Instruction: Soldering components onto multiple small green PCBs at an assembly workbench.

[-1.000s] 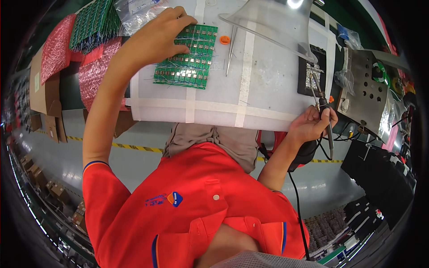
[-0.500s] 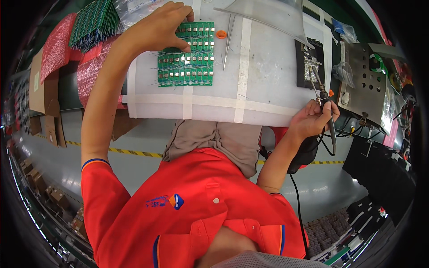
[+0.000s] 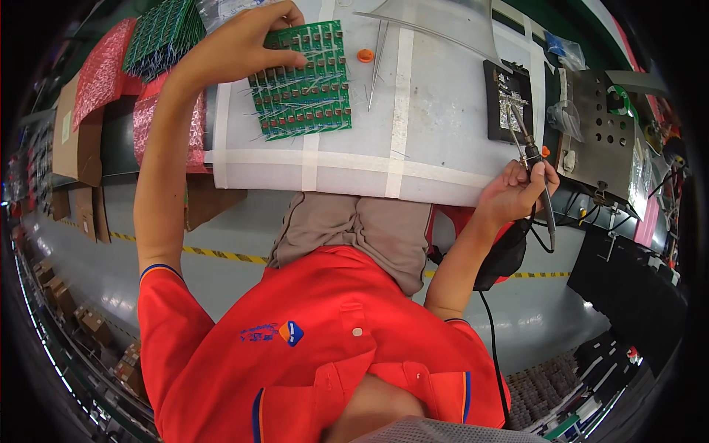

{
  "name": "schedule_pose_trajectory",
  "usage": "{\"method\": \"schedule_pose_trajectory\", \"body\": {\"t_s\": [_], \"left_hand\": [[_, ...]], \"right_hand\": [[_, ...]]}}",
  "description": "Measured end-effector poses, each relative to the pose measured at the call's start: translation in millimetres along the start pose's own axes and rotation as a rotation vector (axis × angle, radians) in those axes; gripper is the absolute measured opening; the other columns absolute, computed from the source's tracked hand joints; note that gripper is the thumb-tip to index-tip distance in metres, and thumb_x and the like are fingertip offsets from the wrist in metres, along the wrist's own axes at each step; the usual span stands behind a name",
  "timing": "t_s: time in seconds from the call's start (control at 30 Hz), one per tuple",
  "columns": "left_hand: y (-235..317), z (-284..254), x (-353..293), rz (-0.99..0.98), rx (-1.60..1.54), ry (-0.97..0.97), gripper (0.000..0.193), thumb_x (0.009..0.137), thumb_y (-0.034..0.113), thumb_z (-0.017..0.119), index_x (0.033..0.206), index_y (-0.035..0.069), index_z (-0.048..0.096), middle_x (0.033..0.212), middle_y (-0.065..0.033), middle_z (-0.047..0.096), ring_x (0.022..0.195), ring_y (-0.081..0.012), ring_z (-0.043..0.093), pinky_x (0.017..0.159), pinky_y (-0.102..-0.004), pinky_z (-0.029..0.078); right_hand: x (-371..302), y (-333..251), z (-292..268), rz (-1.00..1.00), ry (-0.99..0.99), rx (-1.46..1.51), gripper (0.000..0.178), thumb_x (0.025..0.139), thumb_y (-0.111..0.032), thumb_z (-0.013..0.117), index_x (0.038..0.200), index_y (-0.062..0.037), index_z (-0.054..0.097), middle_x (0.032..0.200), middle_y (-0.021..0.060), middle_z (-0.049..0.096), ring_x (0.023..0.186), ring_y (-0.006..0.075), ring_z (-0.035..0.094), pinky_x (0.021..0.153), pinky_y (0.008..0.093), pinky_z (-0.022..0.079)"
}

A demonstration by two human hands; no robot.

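Note:
With its fingers over the far left edge and its thumb on the face, my left hand (image 3: 247, 46) grips a green circuit board panel (image 3: 316, 87). The panel is tilted and turned slightly on the white mat; rows of small components and thin wires cover it. My right hand (image 3: 513, 193) is closed around a soldering iron (image 3: 547, 210) at the mat's right edge. Its tip points away, over a black tray (image 3: 495, 111) holding silvery bits. A second thin metal tool beside the iron is too small to identify. Tweezers (image 3: 377, 70) and an orange cap (image 3: 365, 55) lie right of the panel.
A stack of green boards (image 3: 164, 37) stands at far left by pink bubble wrap (image 3: 168, 122) and a cardboard box (image 3: 77, 140). A clear plastic sheet (image 3: 436, 22) covers the back. A perforated metal box (image 3: 602, 125) stands right; the iron's black cable (image 3: 489, 317) hangs down.
My left hand has tilted and turned the panel, shifting it slightly left and away from me. My right hand stays nearly in place with the soldering iron.

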State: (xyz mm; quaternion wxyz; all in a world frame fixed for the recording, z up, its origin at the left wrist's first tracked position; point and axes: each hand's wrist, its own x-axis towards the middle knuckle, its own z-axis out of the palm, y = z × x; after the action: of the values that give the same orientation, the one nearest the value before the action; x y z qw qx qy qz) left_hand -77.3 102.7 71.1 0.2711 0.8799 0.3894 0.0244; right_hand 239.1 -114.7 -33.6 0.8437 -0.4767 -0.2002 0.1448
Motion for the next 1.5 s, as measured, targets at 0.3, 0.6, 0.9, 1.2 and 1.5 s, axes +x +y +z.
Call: {"method": "schedule_pose_trajectory", "body": {"t_s": [0.3, 0.6, 0.9, 1.2, 1.5], "left_hand": [[6.3, 0.3, -22.9, -0.063, -0.289, 0.044, 0.031, 0.088, 0.014, 0.072, 0.108, 0.001, 0.053, 0.088, -0.0082, 0.066, 0.083, -0.0096, 0.057, 0.069, -0.027, 0.046], [68.8, 94.1, -6.3, 0.21, -0.377, 0.078, 0.037, 0.085, 0.026, 0.071, 0.11, 0.003, 0.057, 0.084, -0.0205, 0.067, 0.075, -0.0403, 0.064, 0.072, -0.045, 0.05], [107.7, 120.7, 40.7, 0.351, -0.176, 0.252, 0.036, 0.084, 0.022, 0.07, 0.107, -0.003, 0.059, 0.101, -0.0238, 0.065, 0.092, -0.0409, 0.064, 0.08, -0.0467, 0.049], [105.8, 129.5, 46.2, 0.447, -0.02, 0.414, 0.024, 0.079, 0.012, 0.072, 0.098, -0.001, 0.065, 0.096, -0.0151, 0.06, 0.098, -0.0334, 0.056, 0.088, -0.0428, 0.047], [108.6, 133.8, 41.1, 0.478, -0.059, 0.323, 0.013, 0.078, 0.008, 0.071, 0.086, 0.001, 0.064, 0.091, -0.0111, 0.06, 0.092, -0.0297, 0.055, 0.084, -0.0406, 0.046]], "right_hand": [[-0.5, 0.3, 8.4, 0.015, -0.009, 0.016, 0.011, 0.091, -0.009, 0.054, 0.096, -0.0014, 0.048, 0.067, 0.0033, 0.046, 0.054, 0.007, 0.037, 0.046, 0.0224, 0.029], [1.2, 2.7, 1.0, -0.02, 0.031, -0.012, 0.01, 0.09, -0.01, 0.053, 0.095, -0.0025, 0.048, 0.067, 0.0021, 0.044, 0.054, 0.0072, 0.036, 0.046, 0.0231, 0.03], [-2.3, 0.7, 2.8, -0.017, 0.07, 0.028, 0.012, 0.09, -0.011, 0.057, 0.095, -0.0053, 0.047, 0.074, 0.0038, 0.05, 0.054, 0.0068, 0.038, 0.046, 0.0211, 0.031], [1.2, 1.2, -2.3, -0.02, 0.06, -0.018, 0.015, 0.09, -0.013, 0.059, 0.095, -0.0045, 0.048, 0.068, 0.0025, 0.047, 0.051, 0.0064, 0.036, 0.046, 0.0218, 0.029], [-0.6, 2.5, -0.5, 0.021, -0.034, -0.024, 0.01, 0.087, -0.01, 0.056, 0.089, -0.0043, 0.049, 0.065, 0.0016, 0.046, 0.052, 0.0053, 0.037, 0.046, 0.0209, 0.029]]}}
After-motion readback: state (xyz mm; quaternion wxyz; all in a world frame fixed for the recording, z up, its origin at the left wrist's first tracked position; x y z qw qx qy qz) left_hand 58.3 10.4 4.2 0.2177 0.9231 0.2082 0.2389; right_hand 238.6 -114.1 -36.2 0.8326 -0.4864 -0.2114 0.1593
